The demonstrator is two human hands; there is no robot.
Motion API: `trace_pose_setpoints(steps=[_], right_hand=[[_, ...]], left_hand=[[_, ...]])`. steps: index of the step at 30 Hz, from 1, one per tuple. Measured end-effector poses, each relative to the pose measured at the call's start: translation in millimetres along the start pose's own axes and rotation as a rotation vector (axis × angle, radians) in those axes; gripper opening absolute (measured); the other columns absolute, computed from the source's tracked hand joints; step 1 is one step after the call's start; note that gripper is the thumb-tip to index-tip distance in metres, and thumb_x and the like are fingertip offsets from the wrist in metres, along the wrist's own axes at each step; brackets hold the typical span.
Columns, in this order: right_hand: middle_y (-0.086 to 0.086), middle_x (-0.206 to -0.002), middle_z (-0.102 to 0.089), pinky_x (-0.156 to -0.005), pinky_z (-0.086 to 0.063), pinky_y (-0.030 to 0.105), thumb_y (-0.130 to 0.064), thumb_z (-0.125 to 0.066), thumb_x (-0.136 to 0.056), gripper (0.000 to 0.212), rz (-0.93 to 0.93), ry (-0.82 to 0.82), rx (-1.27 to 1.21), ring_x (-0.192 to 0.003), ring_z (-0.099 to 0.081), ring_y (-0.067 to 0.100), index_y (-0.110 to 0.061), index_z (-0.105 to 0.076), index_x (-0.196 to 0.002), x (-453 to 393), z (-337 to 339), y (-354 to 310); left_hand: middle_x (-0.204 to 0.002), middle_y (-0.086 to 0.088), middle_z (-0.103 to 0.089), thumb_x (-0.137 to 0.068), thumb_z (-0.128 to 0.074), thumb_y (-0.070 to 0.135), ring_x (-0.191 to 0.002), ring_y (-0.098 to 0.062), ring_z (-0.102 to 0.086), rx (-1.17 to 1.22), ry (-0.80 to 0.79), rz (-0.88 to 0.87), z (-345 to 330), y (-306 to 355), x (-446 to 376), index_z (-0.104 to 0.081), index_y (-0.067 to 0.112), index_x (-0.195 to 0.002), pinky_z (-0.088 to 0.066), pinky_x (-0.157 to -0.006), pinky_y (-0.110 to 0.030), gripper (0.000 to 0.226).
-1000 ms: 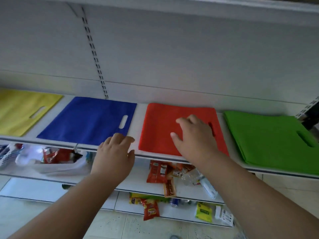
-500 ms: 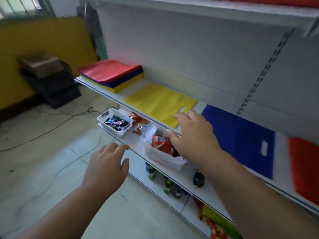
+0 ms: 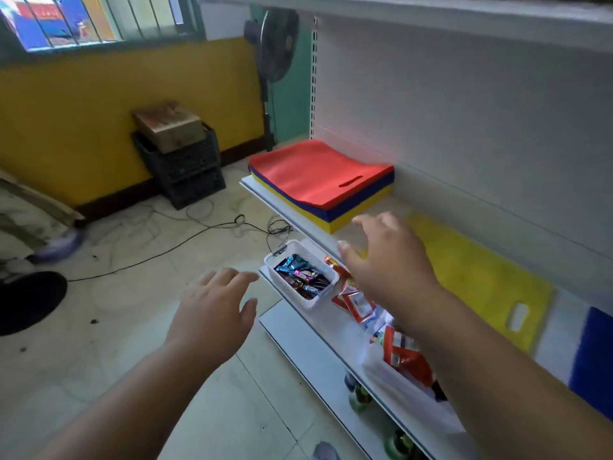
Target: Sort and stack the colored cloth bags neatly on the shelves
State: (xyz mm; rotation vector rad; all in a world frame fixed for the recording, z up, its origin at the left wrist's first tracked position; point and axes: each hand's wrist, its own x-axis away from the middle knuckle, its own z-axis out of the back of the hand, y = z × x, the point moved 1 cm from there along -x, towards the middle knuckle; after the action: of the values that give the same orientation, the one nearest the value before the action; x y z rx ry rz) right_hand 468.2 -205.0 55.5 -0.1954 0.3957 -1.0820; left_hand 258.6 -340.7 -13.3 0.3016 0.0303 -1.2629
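Both hands empty. Right hand [image 3: 386,260]: fingers [image 3: 365,222] spread wide, held over the shelf [image 3: 285,207] between the stack [image 3: 318,180] and the yellow bag [image 3: 481,277]; I cannot tell whether they touch the shelf. Left hand [image 3: 212,313]: fingers loosely spread, in the air above the floor [image 3: 132,293], off the shelf edge, just left of the white basket [image 3: 303,280].

Stack sits at the far left end of the shelf against the back panel: red bag on top, handle slot toward me, blue layer under it, yellow at the bottom. Single yellow bag lies flat to its right, slot at the near right end. Blue bag [image 3: 593,360] further right, cut by the frame edge.

Lower shelf: white basket of wrapped sweets, then red snack packets [image 3: 355,300], partly behind my right forearm.

Beyond: black crates [image 3: 185,164] with a cardboard box [image 3: 169,126] on top against the yellow wall, standing fan [image 3: 275,44], cables on the floor.
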Motion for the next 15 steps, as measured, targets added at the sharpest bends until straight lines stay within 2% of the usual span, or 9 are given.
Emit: trace_pose_setpoints(steps=[6,10,15], right_hand=[[0.008,-0.125,-0.053,-0.093,-0.045,0.042,-0.050,-0.052,-0.091,0.049,-0.054,-0.027,0.058,-0.113,-0.050,0.028,-0.021,-0.053,-0.131,-88.6,-24.7,-41.8],[0.007,-0.124,-0.054,-0.093,-0.045,0.041,-0.050,-0.054,-0.091,0.048,-0.165,0.031,0.104,-0.113,-0.051,0.029,-0.022,-0.055,-0.130,-129.1,-52.0,-58.9],[0.008,-0.119,-0.057,-0.092,-0.046,0.041,-0.049,-0.057,-0.089,0.046,-0.413,0.125,0.142,-0.110,-0.052,0.031,-0.019,-0.059,-0.124,-159.9,-81.4,-79.3]], left_hand=[[-0.107,0.006,-0.064,-0.085,-0.046,0.040,-0.103,-0.025,-0.059,0.032,0.059,-0.001,-1.1,-69.0,-81.9,-0.062,0.030,-0.118,-0.048,-0.082,-0.042,0.037],[-0.103,0.005,-0.065,-0.085,-0.038,0.043,-0.096,-0.026,-0.060,0.074,0.081,-0.130,-19.4,-114.1,-151.7,-0.064,0.027,-0.115,-0.049,-0.080,-0.041,0.042],[-0.102,0.002,-0.064,-0.085,-0.045,0.039,-0.095,-0.027,-0.061,0.075,0.043,-0.317,-25.4,-171.6,-250.3,-0.064,0.026,-0.115,-0.049,-0.078,-0.040,0.038]])
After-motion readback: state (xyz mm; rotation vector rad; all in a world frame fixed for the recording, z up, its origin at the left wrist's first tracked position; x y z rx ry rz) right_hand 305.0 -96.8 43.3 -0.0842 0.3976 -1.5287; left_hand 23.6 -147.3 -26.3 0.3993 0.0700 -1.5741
